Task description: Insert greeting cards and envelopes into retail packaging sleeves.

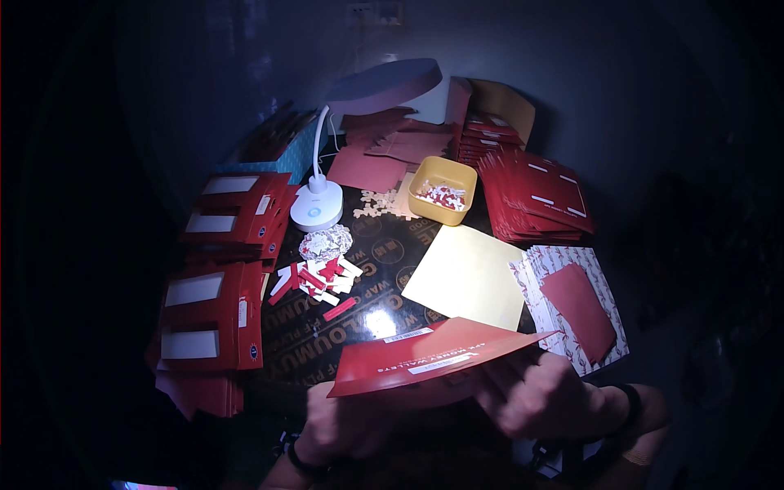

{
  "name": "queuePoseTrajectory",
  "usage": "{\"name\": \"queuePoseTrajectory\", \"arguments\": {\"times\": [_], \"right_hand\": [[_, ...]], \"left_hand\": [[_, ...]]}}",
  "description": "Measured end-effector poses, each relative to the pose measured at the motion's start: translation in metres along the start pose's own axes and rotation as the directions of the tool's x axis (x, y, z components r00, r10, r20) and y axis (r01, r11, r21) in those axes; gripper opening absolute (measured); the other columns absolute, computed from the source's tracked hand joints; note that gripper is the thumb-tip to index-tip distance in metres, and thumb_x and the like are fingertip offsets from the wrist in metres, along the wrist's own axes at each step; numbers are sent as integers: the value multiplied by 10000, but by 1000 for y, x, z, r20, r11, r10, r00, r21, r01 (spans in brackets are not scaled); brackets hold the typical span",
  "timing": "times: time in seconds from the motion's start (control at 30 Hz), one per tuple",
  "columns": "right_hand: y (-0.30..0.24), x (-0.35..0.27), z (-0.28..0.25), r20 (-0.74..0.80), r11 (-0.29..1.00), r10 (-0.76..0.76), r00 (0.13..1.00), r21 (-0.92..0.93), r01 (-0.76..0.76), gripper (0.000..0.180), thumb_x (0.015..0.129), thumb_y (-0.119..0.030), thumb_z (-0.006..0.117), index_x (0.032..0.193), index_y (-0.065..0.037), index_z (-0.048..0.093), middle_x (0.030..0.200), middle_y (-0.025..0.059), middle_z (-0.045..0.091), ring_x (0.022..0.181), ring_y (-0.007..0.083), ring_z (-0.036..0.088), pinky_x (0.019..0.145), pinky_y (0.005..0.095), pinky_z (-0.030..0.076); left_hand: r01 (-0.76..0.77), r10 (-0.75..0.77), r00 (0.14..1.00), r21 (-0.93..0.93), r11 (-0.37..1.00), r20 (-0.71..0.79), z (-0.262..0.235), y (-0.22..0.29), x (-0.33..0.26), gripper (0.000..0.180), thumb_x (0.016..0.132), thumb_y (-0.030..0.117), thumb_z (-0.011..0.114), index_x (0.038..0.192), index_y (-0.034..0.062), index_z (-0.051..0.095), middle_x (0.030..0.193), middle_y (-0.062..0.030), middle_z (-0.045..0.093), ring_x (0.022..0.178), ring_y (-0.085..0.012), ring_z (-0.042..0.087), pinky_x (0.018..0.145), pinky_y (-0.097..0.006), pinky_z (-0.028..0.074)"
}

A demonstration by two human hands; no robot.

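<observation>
A red printed card [433, 359], with small white slots or labels on its face, is held up tilted at the near edge of the table. My left hand [335, 420] is closed on its lower left corner, fingers partly hidden behind it. Under the card's right side, my right hand [539, 396] is closed on it, with its fingertips out of sight. Just beyond the card lies a cream sheet [465, 273]. Close to my right hand, a plain red envelope [580, 310] rests on patterned white paper [616, 327].
Red packs with white panels [224, 306] are stacked at left. A white lamp [317, 208] stands behind red and white strips [314, 286] and a silvery clump [325, 243]. A yellow tub [441, 214] holds small pieces. More red cards [539, 192] are piled at right.
</observation>
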State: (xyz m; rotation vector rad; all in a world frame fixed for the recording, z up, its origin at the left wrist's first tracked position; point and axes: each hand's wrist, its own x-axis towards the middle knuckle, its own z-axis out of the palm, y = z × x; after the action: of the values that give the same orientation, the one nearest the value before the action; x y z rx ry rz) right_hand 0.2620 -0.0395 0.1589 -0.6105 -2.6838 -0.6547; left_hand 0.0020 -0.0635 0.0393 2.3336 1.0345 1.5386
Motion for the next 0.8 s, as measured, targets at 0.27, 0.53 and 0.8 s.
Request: {"name": "queuePoseTrajectory", "arguments": {"times": [0.27, 0.53, 0.8], "right_hand": [[3, 2, 5, -44, 998, 15, 999, 64, -12, 203, 677, -69, 718, 866, 8, 722, 757, 36, 657, 465, 69, 496, 405, 264, 266], [8, -5, -2, 292, 983, -58, 955, 183, 4, 135, 715, -93, 619, 818, -24, 672, 651, 98, 590, 590, 205, 641, 476, 327, 491], [28, 1, -2, 415, 782, -82, 906, 590, -200, 88, 825, -98, 560, 739, -82, 572, 651, 102, 582, 602, 291, 636, 507, 369, 511]], "left_hand": [[231, -230, 953, -21, 973, -199, -15, -38, 9, 360, 811, 198, 743, 1071, -7, 600, 1017, -143, 662, 935, -293, 662, 830, -350, 514], [641, -553, 760, -255, 724, 340, -12, -48, 10, 462, 823, 125, 740, 1230, -49, 608, 1105, -187, 698, 996, -202, 682, 889, -303, 522], [669, -572, 743, -377, 640, 347, -13, -55, 4, 457, 823, 125, 734, 1223, -58, 612, 1115, -193, 696, 995, -211, 689, 879, -297, 526]]}}
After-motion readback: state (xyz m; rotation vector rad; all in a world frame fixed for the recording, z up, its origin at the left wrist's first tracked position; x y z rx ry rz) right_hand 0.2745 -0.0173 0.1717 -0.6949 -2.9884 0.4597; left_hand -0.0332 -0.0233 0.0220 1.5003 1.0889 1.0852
